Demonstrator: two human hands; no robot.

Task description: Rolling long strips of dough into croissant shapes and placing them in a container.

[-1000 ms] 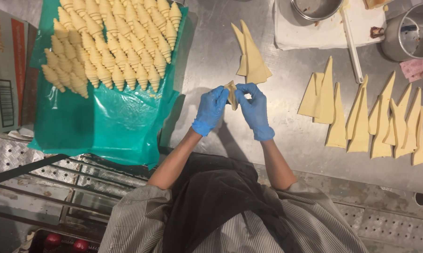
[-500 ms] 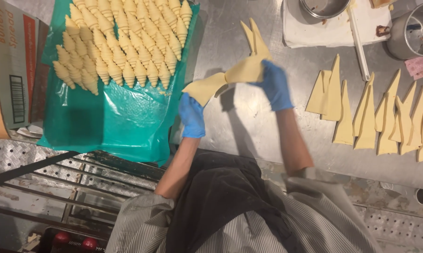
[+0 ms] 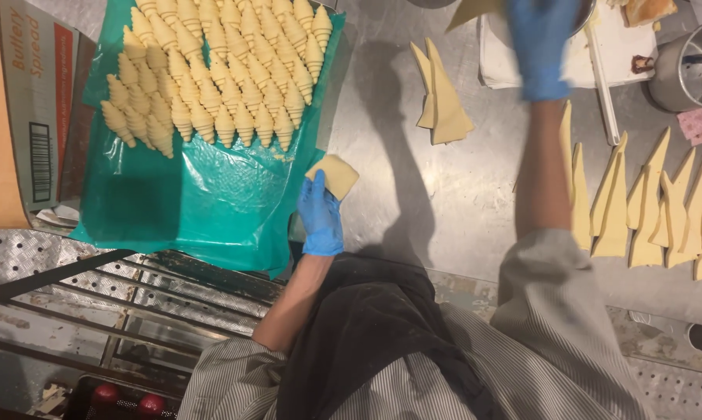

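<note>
My left hand, in a blue glove, pinches the end of a pale piece of dough just right of the green sheet. My right hand, also gloved and blurred, is raised high at the top of the view. A dough tip pokes out at its left side. Whether the two dough parts join is unclear. Several rolled raw croissants lie in rows on the green sheet.
Two cut dough triangles lie on the steel table, several more at the right. A white board and a metal pot stand top right. A cardboard box is left, metal grating below.
My hands have pulled far apart: the right rose to the top of the view, the left dropped toward the green sheet's edge. The dough went from held small, to stretched between them.
</note>
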